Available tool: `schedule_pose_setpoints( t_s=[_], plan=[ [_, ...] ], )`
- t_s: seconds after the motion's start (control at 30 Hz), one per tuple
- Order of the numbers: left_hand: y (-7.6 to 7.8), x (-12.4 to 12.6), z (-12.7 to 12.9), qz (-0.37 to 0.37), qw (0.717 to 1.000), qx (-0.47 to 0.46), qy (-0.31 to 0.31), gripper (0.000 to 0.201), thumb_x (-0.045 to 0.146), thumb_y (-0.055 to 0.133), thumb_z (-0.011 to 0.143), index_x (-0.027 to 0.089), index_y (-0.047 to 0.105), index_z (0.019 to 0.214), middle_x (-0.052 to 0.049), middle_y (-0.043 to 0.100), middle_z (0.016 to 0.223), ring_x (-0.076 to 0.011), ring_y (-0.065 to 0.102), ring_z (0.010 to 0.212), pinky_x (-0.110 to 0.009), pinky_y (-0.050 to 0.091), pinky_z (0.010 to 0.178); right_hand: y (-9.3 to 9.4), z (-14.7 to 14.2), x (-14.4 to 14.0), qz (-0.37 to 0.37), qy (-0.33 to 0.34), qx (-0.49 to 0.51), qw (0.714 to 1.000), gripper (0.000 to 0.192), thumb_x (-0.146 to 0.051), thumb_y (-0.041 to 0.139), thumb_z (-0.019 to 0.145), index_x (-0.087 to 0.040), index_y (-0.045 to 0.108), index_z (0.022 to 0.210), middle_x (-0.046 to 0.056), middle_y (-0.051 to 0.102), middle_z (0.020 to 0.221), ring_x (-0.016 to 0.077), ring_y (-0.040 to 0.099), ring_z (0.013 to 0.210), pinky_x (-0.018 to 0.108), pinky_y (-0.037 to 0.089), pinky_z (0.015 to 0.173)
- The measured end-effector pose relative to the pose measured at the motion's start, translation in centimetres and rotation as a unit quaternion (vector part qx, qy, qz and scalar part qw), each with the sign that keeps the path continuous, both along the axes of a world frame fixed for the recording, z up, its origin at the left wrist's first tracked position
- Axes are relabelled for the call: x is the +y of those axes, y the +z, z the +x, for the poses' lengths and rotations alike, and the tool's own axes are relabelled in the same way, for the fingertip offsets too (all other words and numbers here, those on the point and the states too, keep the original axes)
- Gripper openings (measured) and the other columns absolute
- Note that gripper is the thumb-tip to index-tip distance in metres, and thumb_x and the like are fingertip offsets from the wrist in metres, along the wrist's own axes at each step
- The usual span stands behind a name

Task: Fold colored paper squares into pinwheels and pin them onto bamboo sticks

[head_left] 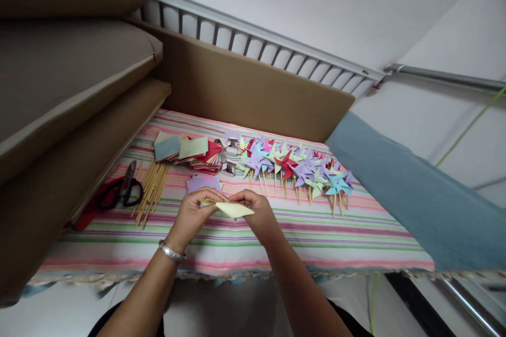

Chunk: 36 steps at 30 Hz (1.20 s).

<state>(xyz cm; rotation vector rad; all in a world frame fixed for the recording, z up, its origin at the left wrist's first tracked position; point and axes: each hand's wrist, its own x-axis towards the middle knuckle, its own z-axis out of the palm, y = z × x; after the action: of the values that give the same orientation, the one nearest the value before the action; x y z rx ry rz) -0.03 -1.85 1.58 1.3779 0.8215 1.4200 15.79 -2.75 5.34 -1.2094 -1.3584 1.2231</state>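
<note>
Left hand (193, 210) and right hand (255, 210) both pinch a pale yellow paper piece (233, 209), fingers curled closed on it, held just above the striped cloth (316, 237) covering the worktop. A wooden stick seems to run under the paper between the hands, but it is hard to make out. Silver watch (172, 253) on left wrist. No real containers; things lie loose on the cloth: black-handled scissors (122, 189) at left, bundle of wooden sticks (152, 189) beside them, stack of coloured paper squares (185, 150) behind, a row of finished paper pinwheels (294, 168) to the right. Small silvery items (229, 155) between stack and pinwheels, unclear what they are. Purple sheet (203, 184) partly hidden behind the left hand. Brown cushions (71, 73) at left, cut off by the frame.
</note>
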Motion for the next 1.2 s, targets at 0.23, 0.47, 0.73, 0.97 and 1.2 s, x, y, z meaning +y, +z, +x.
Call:
schedule_pose_setpoints(
  t_s=[0.23, 0.47, 0.73, 0.97, 1.2],
  plan=[
    [-0.3, 0.2, 0.2, -0.051, 0.997, -0.046, -0.023, 0.008, 0.023, 0.070, 0.067, 0.016, 0.067, 0.068, -0.006, 0.069, 0.078, -0.0194, 0.063, 0.078, -0.031, 0.048, 0.074, 0.6, -0.3, -0.2, 0.032, -0.024, -0.065, 0.997, 0.010, -0.014, 0.062, 0.057, -0.018, 0.067, 0.065, 0.000, 0.063, 0.066, 0.0139, 0.057, 0.060, 0.025, 0.046, 0.056],
    [-0.5, 0.4, 0.2, -0.066, 0.997, -0.042, -0.006, 0.007, 0.022, 0.071, 0.064, 0.017, 0.067, 0.064, -0.005, 0.071, 0.073, -0.0186, 0.064, 0.074, -0.037, 0.043, 0.088, 0.0, -0.4, -0.2, 0.070, -0.034, -0.112, 0.991, 0.006, -0.019, 0.061, 0.064, -0.018, 0.067, 0.064, 0.000, 0.060, 0.062, 0.0145, 0.054, 0.062, 0.026, 0.044, 0.060],
    [-0.3, 0.5, 0.0, -0.057, 0.998, -0.028, 0.006, 0.007, 0.020, 0.071, 0.063, 0.019, 0.066, 0.060, -0.002, 0.071, 0.069, -0.0169, 0.064, 0.069, -0.043, 0.032, 0.102, -0.6, -0.5, -0.2, 0.084, -0.034, -0.110, 0.990, 0.009, -0.015, 0.058, 0.065, -0.018, 0.066, 0.065, 0.000, 0.058, 0.066, 0.0131, 0.052, 0.061, 0.024, 0.042, 0.059],
    [-0.6, 0.6, -0.2, -0.039, 0.999, -0.030, 0.016, 0.011, 0.025, 0.072, 0.062, 0.019, 0.064, 0.058, -0.001, 0.070, 0.065, -0.0169, 0.063, 0.065, -0.045, 0.032, 0.102, -1.1, -0.8, -0.1, 0.093, -0.043, -0.095, 0.990, 0.006, -0.016, 0.056, 0.064, -0.018, 0.060, 0.060, -0.002, 0.053, 0.061, 0.0124, 0.049, 0.059, 0.023, 0.039, 0.056],
    [-1.1, 0.8, -0.3, -0.042, 0.998, -0.036, 0.024, 0.010, 0.024, 0.073, 0.062, 0.020, 0.065, 0.058, 0.000, 0.069, 0.065, -0.0169, 0.062, 0.066, -0.044, 0.030, 0.104, -1.4, -1.1, 0.2, 0.072, -0.046, -0.070, 0.994, 0.005, -0.016, 0.054, 0.061, -0.019, 0.055, 0.056, -0.004, 0.049, 0.058, 0.0118, 0.046, 0.057, 0.023, 0.037, 0.055]
  ],
)
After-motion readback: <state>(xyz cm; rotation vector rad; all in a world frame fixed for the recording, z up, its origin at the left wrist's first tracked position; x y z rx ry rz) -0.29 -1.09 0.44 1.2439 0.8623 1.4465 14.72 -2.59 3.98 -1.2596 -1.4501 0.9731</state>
